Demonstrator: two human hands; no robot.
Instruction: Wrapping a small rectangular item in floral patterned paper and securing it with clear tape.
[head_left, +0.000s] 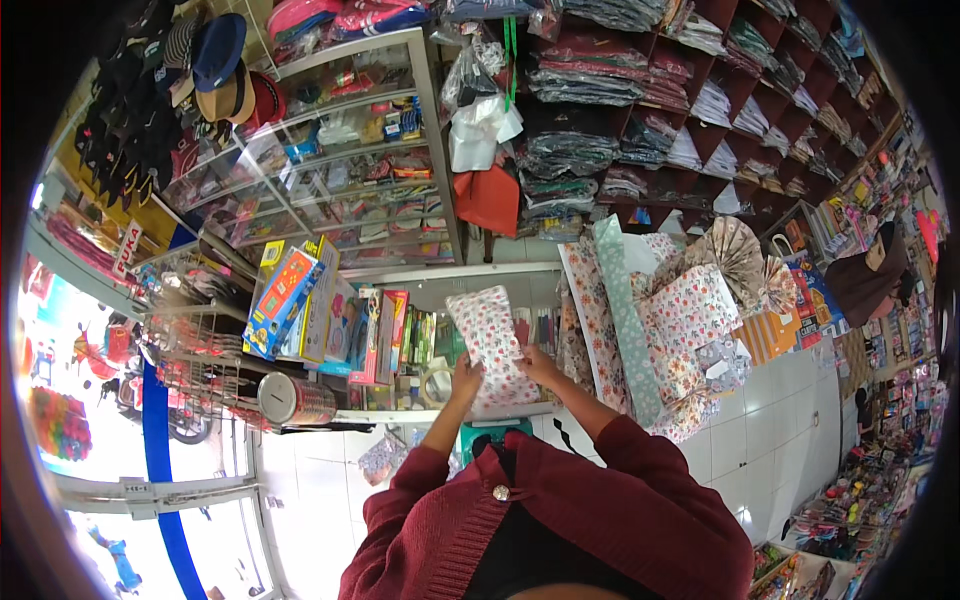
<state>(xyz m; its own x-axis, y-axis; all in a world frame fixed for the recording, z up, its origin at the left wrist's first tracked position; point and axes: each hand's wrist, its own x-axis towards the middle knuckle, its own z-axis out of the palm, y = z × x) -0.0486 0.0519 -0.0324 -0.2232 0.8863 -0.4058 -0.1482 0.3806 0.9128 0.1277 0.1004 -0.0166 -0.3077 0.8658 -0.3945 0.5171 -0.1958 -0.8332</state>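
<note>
Between my two hands, above the glass counter, is a flat package in white floral wrapping paper (495, 337). My left hand (466, 379) grips its left edge near the lower part. On its right edge, a little higher, my right hand (538, 365) pinches the paper. A roll of tape (436, 386) rests on the counter just left of my left hand. To the right of my right hand lie sheets and rolls of patterned wrapping paper (626, 322), with pleated paper fans (727, 251) and a strawberry-print wrapped piece (694, 300) on top.
Boxed toys (289, 300) and a round tin (292, 397) stand on the counter's left side. Beyond it are a glass display cabinet (337, 150) and shelves of bagged garments (585, 75). A person in a brown head covering (870, 262) is at the right. Paper scraps (382, 455) lie on the tiled floor.
</note>
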